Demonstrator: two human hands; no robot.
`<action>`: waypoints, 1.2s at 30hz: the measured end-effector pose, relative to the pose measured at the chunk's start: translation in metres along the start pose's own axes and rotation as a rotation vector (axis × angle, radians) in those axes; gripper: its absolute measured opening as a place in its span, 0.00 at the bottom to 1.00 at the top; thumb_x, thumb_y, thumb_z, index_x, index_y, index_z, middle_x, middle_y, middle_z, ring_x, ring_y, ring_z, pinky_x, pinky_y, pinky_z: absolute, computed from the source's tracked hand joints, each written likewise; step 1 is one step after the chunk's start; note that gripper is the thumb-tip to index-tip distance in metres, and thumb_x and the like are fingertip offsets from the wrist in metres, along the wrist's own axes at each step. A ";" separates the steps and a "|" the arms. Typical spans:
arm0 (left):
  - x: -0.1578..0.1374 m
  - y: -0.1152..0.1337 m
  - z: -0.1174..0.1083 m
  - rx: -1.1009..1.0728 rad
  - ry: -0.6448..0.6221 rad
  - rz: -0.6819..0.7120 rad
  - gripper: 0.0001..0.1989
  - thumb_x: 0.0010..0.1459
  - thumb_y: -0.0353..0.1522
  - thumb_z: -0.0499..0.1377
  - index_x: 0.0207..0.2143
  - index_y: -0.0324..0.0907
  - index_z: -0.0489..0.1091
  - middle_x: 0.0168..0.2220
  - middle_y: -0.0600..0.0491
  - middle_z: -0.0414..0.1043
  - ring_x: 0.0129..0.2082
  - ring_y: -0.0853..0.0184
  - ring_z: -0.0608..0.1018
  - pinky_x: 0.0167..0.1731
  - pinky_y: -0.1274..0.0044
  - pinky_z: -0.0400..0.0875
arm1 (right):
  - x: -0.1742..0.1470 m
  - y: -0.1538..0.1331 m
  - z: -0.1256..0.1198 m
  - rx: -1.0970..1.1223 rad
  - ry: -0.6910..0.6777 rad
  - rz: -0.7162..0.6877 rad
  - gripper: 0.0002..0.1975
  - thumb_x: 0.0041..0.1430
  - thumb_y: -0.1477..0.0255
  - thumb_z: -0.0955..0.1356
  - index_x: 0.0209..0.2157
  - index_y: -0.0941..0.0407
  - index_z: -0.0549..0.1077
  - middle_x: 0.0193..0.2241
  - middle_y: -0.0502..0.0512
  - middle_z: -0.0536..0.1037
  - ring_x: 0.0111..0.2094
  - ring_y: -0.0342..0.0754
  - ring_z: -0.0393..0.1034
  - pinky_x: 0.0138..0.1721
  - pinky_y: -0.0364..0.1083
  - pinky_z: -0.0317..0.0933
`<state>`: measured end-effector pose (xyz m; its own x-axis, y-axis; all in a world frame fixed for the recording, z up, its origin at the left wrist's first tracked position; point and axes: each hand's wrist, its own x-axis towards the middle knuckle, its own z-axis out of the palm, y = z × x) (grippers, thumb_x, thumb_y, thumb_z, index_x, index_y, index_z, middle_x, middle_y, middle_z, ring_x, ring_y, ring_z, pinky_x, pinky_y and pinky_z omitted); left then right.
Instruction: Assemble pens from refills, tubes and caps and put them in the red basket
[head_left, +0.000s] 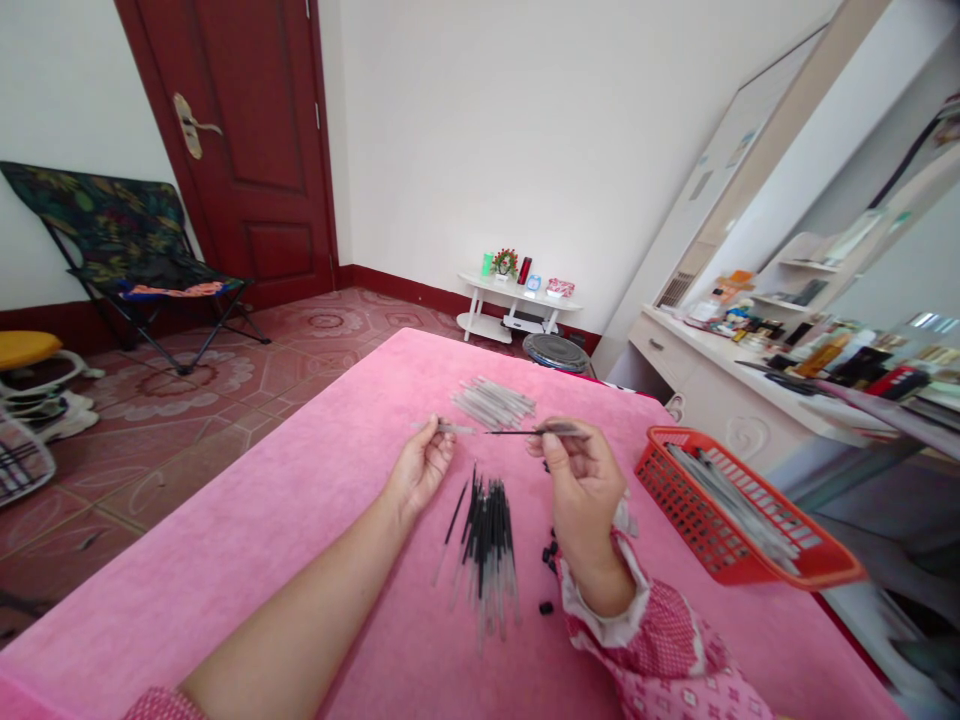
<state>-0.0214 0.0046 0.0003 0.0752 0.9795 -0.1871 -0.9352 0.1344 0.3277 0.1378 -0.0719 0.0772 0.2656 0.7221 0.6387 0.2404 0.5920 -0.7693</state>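
Note:
My left hand is closed, pinching a short translucent grey pen barrel that points right. Level with it, my right hand grips a thin black pen refill, its tip aimed left at the barrel's end. Whether the two ends touch or stay slightly apart, I cannot tell. Below and between my hands lies a bunch of black-inked refills with clear lower ends. Beyond my hands rests a pile of pale grey barrels. Small black caps are scattered by my right wrist, which partly hides some.
A pink cloth covers the table. At its right edge stands a red plastic basket holding many grey sticks. Further right is a dresser crowded with bottles. A folding chair stands near the door.

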 end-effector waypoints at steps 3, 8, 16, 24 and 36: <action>-0.003 0.000 0.004 -0.007 -0.008 -0.016 0.11 0.59 0.24 0.51 0.25 0.34 0.69 0.21 0.52 0.71 0.18 0.76 0.73 0.18 0.87 0.71 | -0.003 0.003 0.003 0.018 -0.019 -0.013 0.05 0.57 0.72 0.65 0.37 0.56 0.69 0.34 0.54 0.73 0.33 0.44 0.71 0.35 0.45 0.68; -0.008 -0.002 0.008 0.030 -0.032 -0.040 0.11 0.58 0.22 0.52 0.25 0.34 0.69 0.22 0.52 0.73 0.20 0.75 0.75 0.21 0.87 0.73 | -0.006 0.006 0.004 0.026 -0.050 -0.015 0.05 0.57 0.73 0.65 0.36 0.56 0.70 0.34 0.53 0.73 0.34 0.44 0.71 0.36 0.45 0.68; -0.015 -0.006 0.005 0.157 -0.114 -0.104 0.06 0.55 0.20 0.56 0.27 0.34 0.71 0.25 0.50 0.76 0.24 0.72 0.79 0.26 0.86 0.75 | -0.001 0.007 -0.002 0.041 -0.078 0.015 0.05 0.56 0.73 0.65 0.36 0.56 0.70 0.33 0.53 0.74 0.33 0.45 0.72 0.36 0.46 0.68; -0.015 -0.008 0.002 0.158 -0.176 -0.118 0.03 0.54 0.24 0.59 0.28 0.36 0.72 0.28 0.49 0.77 0.28 0.70 0.80 0.30 0.84 0.76 | 0.009 0.021 -0.005 -0.210 -0.389 -0.005 0.09 0.52 0.75 0.66 0.37 0.56 0.74 0.37 0.55 0.76 0.38 0.46 0.70 0.36 0.44 0.66; -0.008 -0.007 -0.001 0.121 -0.052 -0.072 0.05 0.55 0.22 0.57 0.28 0.34 0.71 0.29 0.46 0.77 0.29 0.69 0.80 0.30 0.83 0.76 | 0.035 0.090 -0.063 -1.109 -0.525 0.162 0.11 0.52 0.74 0.65 0.36 0.56 0.77 0.36 0.57 0.77 0.39 0.49 0.69 0.39 0.44 0.58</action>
<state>-0.0158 -0.0042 -0.0016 0.1612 0.9727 -0.1667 -0.8784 0.2184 0.4251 0.2273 -0.0155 0.0318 0.0215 0.9663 0.2567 0.9684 0.0437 -0.2457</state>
